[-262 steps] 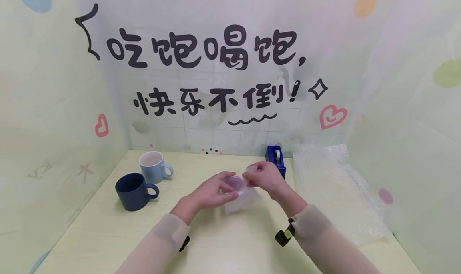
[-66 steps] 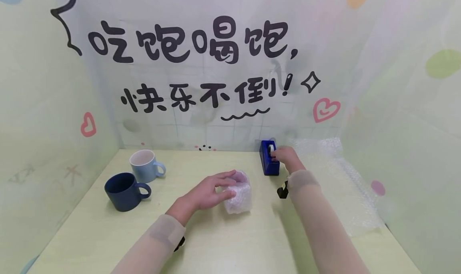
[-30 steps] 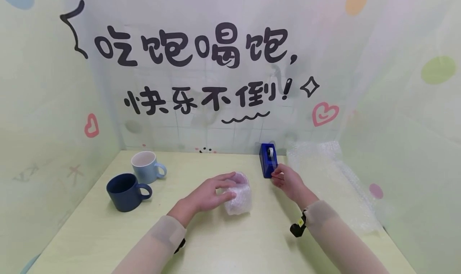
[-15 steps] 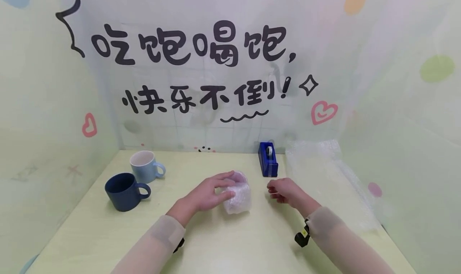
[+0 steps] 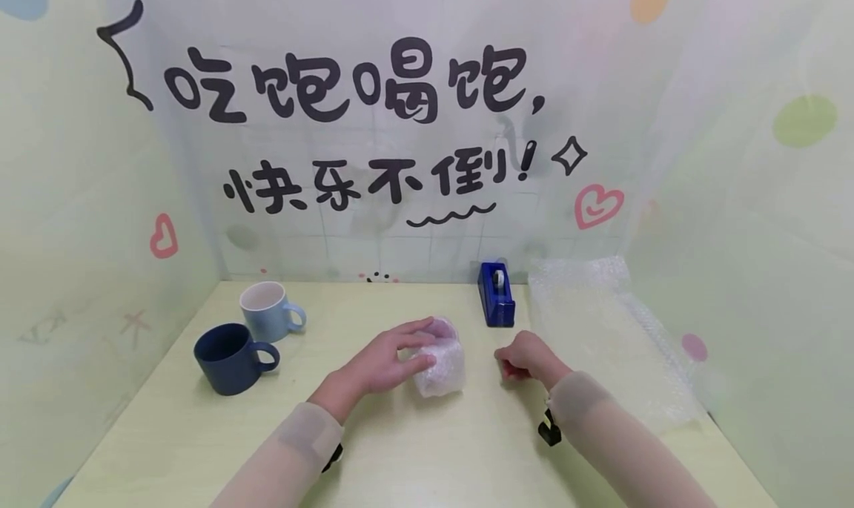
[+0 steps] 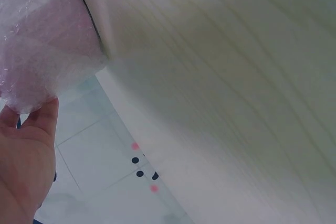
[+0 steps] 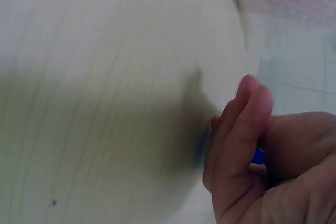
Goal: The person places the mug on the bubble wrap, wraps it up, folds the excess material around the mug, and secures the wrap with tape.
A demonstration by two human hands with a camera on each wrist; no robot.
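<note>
A pinkish cup wrapped in bubble wrap (image 5: 443,367) stands mid-table, its open top toward the back. My left hand (image 5: 387,356) holds it from the left, thumb in front and fingers along the rim; in the left wrist view the fingertips press into the wrap (image 6: 47,40). To the right of the cup, my right hand (image 5: 530,358) pinches a small strip of clear tape, thumb against curled fingers. The right wrist view shows this hand (image 7: 247,150) close over the tabletop, the strip hidden there. Behind it stands a blue tape dispenser (image 5: 497,300) with a white-cored roll.
A dark blue mug (image 5: 230,363) and a light blue mug (image 5: 270,314) stand at the left, handles to the right. Flat sheets of bubble wrap (image 5: 600,345) cover the right side. A printed curtain (image 5: 360,248) encloses the table's back and sides.
My right hand went to the dispenser, drew tape off toward the front, and is now apart from it, turned palm down. The wrap has gone round the cup; my left hand stays on it.
</note>
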